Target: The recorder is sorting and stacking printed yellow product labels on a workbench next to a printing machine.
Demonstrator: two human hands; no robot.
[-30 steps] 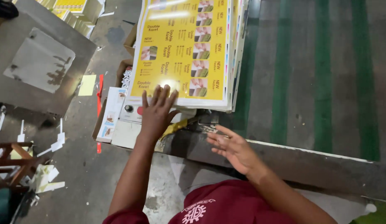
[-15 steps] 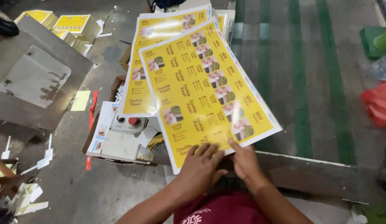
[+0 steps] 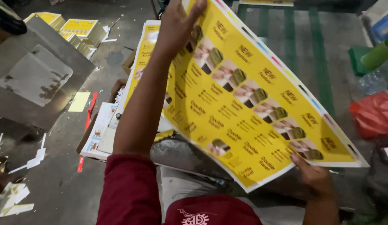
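Note:
A large yellow printed sheet (image 3: 248,104) with rows of small pictures is lifted and tilted in front of me. My left hand (image 3: 177,21) grips its far top edge, arm stretched out in a dark red sleeve. My right hand (image 3: 312,175) pinches its near bottom edge. Beneath the raised sheet, a stack of the same yellow sheets (image 3: 146,54) lies on a flat surface, mostly hidden by my arm and the sheet.
A grey metal plate (image 3: 31,79) lies at left, with yellow cartons (image 3: 77,29) behind it. Paper scraps (image 3: 19,196) litter the floor. A red plastic bag (image 3: 373,112) and a green object (image 3: 369,56) sit at right on a green-striped floor.
The top sheet has come off the stack and risen toward me. My left hand moved from its near edge to its far top edge; my right hand stayed on the near edge.

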